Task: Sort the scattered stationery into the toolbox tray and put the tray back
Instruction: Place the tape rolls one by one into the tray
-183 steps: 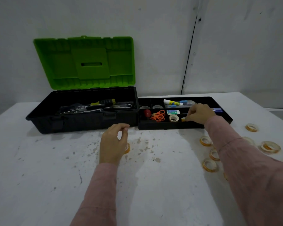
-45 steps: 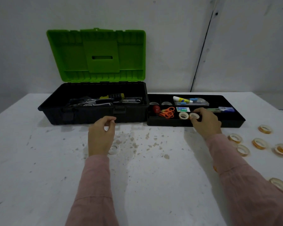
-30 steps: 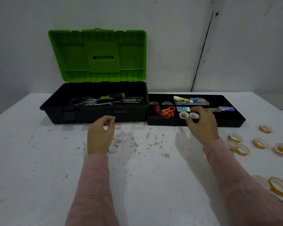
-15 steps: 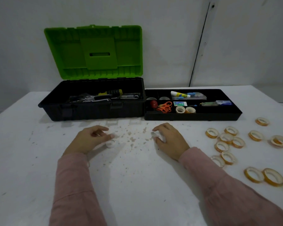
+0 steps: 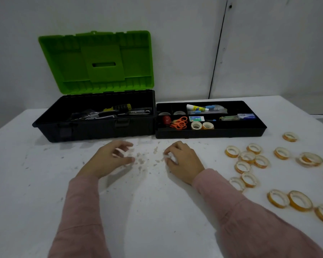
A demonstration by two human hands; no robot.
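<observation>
Tray (image 5: 209,134): black, compartmented, at 1 o'clock, touching toolbox (image 5: 93,127); holds two tape rolls (image 5: 201,125), orange scissors (image 5: 179,122). Left hand (image 5: 108,161) loosely curled; contents unclear. Right hand (image 5: 181,161) curled over something pale, unidentifiable.

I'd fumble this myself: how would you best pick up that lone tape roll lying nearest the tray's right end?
The tape roll lies flat, hole up, with bare table around it. Come from above, one finger in the hole, thumb on the outer rim.

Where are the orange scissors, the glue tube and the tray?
orange scissors (image 5: 179,122), head view, on the handle loops.
glue tube (image 5: 195,108), head view, on the white body.
tray (image 5: 209,134), head view, on its front wall.
</observation>
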